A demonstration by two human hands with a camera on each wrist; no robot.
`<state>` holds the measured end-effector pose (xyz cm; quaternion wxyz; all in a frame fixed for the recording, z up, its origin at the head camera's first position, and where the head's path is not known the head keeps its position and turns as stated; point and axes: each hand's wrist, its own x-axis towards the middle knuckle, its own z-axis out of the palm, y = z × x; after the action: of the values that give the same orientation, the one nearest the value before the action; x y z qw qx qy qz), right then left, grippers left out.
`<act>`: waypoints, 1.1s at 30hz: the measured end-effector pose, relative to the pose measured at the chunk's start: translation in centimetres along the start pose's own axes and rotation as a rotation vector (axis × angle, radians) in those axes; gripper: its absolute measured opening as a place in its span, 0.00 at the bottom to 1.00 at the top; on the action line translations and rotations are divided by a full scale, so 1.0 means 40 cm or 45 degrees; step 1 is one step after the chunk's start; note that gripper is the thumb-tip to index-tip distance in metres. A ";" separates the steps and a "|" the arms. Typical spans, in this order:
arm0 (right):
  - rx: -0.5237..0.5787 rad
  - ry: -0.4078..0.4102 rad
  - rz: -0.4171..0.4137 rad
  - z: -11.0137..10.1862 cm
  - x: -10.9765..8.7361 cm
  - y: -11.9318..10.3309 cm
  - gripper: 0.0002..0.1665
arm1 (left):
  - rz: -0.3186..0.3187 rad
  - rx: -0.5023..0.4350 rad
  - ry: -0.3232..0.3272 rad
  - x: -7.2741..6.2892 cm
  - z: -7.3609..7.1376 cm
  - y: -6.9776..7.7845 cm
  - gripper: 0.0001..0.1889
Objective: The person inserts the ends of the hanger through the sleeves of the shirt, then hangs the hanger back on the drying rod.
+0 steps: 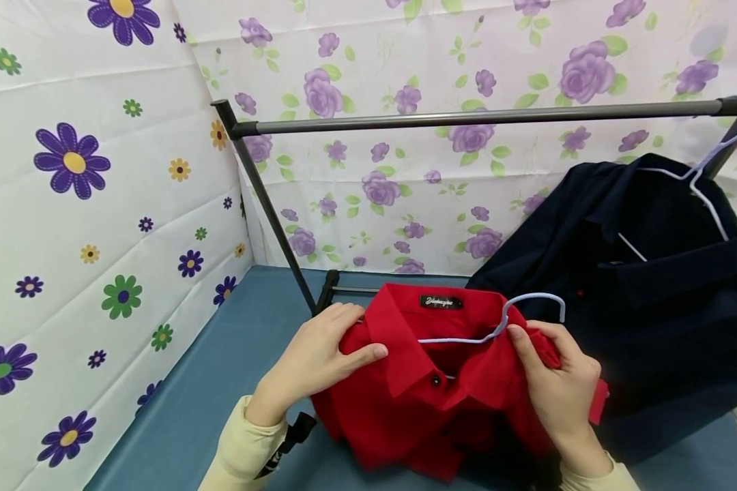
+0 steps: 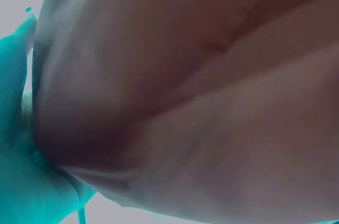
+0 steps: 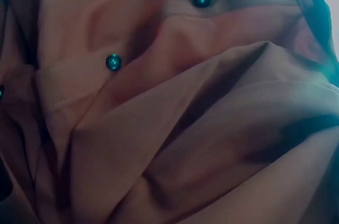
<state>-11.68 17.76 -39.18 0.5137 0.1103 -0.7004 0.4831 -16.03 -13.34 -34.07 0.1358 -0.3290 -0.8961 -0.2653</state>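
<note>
A red collared shirt (image 1: 393, 409) hangs on a pale blue hanger (image 1: 534, 296) between my two hands. My left hand (image 1: 310, 354) grips the shoulder on the left, its thumb lying over the front beside the collar. On the other side, my right hand (image 1: 561, 385) pinches the right shoulder close to the hanger's hook, which sticks out of the neck opening and leans right. A black button (image 1: 436, 380) sits below the collar, and a black label (image 1: 440, 302) is inside it. Off-colour shirt cloth (image 2: 185, 102) fills the left wrist view; buttoned folds (image 3: 114, 62) fill the right wrist view.
A dark metal rack's rail (image 1: 467, 117) runs across behind the shirt, with a slanted post (image 1: 273, 211) at its left. From the rail's right end a navy shirt (image 1: 682, 320) hangs on another pale hanger (image 1: 706, 164). Below lies a blue-grey surface (image 1: 221, 354), with flowered cloth walls around.
</note>
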 end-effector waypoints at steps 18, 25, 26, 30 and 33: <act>-0.031 0.086 0.112 -0.015 0.000 0.042 0.08 | 0.421 -0.009 0.173 -0.013 -0.030 0.019 0.18; 0.020 0.079 0.162 -0.008 0.008 0.001 0.06 | 0.487 0.116 0.208 0.002 0.000 0.015 0.18; 0.027 0.078 0.162 -0.006 0.010 -0.009 0.06 | 0.503 0.125 0.208 0.004 0.004 0.013 0.17; 0.024 0.070 0.145 -0.001 0.016 -0.036 0.06 | 0.542 0.146 0.196 0.012 0.018 0.013 0.17; 0.017 0.058 0.130 0.000 0.013 -0.034 0.06 | 0.462 0.121 0.161 0.015 0.022 0.021 0.23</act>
<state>-11.02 17.25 -37.97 0.5035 0.0666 -0.6900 0.5158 -16.00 -12.00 -34.20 0.2527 -0.4610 -0.8233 -0.2140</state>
